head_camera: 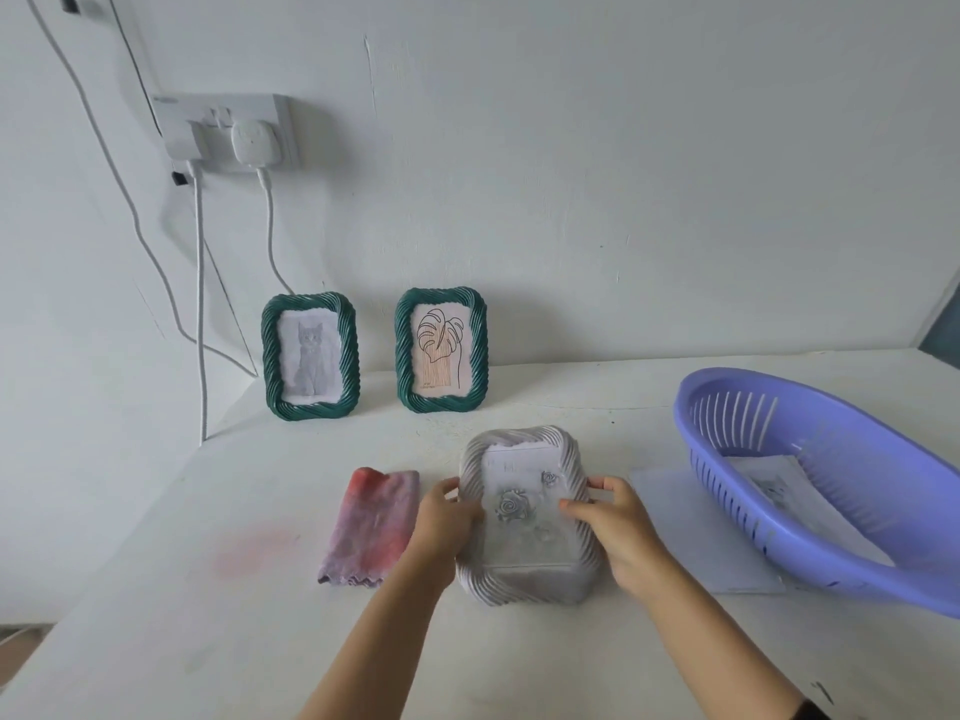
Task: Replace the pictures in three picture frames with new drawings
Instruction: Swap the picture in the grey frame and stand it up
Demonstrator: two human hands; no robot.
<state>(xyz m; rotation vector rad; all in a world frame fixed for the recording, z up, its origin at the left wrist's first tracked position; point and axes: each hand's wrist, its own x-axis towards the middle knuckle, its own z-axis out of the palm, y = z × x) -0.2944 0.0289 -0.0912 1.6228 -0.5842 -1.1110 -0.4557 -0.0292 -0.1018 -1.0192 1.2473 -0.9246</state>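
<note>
Left hand [448, 518] and right hand [619, 535] hold the grey frame [525, 584] on the table [197, 646].

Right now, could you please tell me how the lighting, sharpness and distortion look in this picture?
Head view: soft, even light with only faint shadows; wide-angle distortion slants the socket and stretches the basket; the cat picture looks soft; the rose drawing in the pale frame looks hazy.

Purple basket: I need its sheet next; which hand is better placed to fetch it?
Right, probably. The right hand grips the frame beside the basket; the left hand grips its far edge.
</note>
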